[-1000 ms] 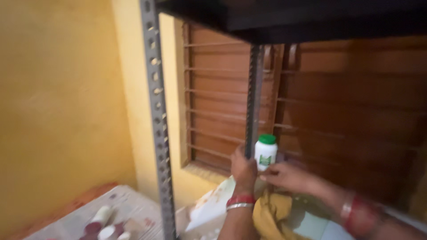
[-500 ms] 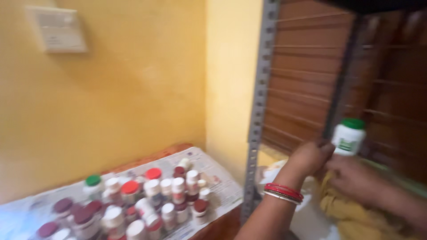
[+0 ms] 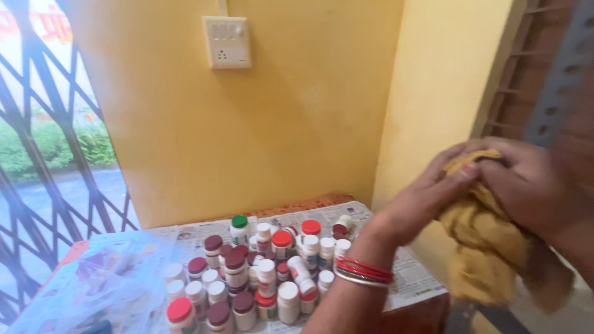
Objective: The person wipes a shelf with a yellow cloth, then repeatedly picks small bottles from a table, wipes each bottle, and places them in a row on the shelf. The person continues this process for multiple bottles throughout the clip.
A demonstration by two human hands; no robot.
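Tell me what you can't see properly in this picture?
- Head view: whatever the left hand and right hand wrap in the yellow cloth is hidden by the cloth and fingers.
- The right forearm is cut off by the right edge.
- The labels on the small bottles are too small to tell apart.
- What lies under the plastic bag is blurred by glare.
- The metal rack post is blurred and partly out of frame.

Small white bottles (image 3: 260,272) crowd a newspaper-covered table (image 3: 414,281) below a wall switch plate (image 3: 227,42).
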